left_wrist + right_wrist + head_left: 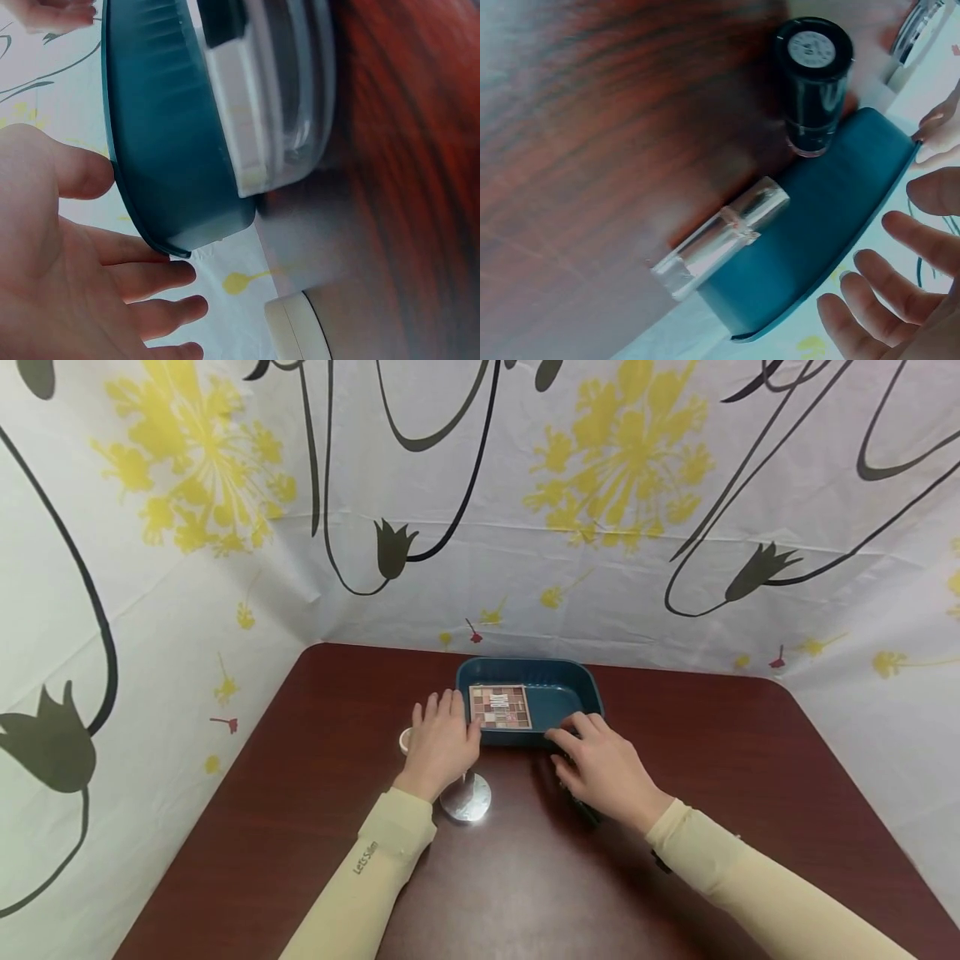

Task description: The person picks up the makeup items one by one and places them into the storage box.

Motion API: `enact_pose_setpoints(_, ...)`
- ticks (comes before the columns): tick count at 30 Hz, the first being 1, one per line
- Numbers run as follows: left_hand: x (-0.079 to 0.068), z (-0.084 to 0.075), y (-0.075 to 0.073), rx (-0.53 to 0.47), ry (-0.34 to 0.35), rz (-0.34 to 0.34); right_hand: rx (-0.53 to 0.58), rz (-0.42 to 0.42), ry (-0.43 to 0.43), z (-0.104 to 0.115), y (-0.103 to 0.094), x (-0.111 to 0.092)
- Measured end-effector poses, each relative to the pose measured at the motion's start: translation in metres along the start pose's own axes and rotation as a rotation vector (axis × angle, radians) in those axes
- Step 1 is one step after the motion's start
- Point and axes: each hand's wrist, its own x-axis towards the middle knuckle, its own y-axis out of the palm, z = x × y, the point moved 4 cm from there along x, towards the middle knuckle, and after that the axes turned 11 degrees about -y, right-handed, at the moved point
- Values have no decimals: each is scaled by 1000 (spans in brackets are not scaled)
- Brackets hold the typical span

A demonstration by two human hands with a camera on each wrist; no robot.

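Note:
A teal tray [564,673] lies near the far edge of the table, with a makeup palette [501,707] inside at its left. My left hand [441,742] is at the tray's left near corner, fingers extended; in the left wrist view its thumb [86,176] meets the rim. My right hand [606,770] hovers by the near right corner, fingers loosely bent and holding nothing. Below it, in the right wrist view, are a black tube [815,94] with a round end label and a shiny clear-and-pinkish tube [724,236], both against or close beside the tray.
A shiny silver disc-shaped thing [467,798] sits in front of my left hand. Beside the tray is a clear-walled object [300,112], its kind uncertain. A small round cream-coloured item [406,741] is partly hidden by my left hand. Patterned cloth [480,510] hangs behind the table.

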Motion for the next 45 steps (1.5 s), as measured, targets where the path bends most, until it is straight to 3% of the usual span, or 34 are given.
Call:
enact_pose_setpoints(13, 1, 2, 2, 14, 10, -6, -15, -60, -2, -15, 6, -22)
enact_pose_setpoints(45, 3, 2, 3, 18, -9, 11, 29, 32, 40, -33, 29, -36)
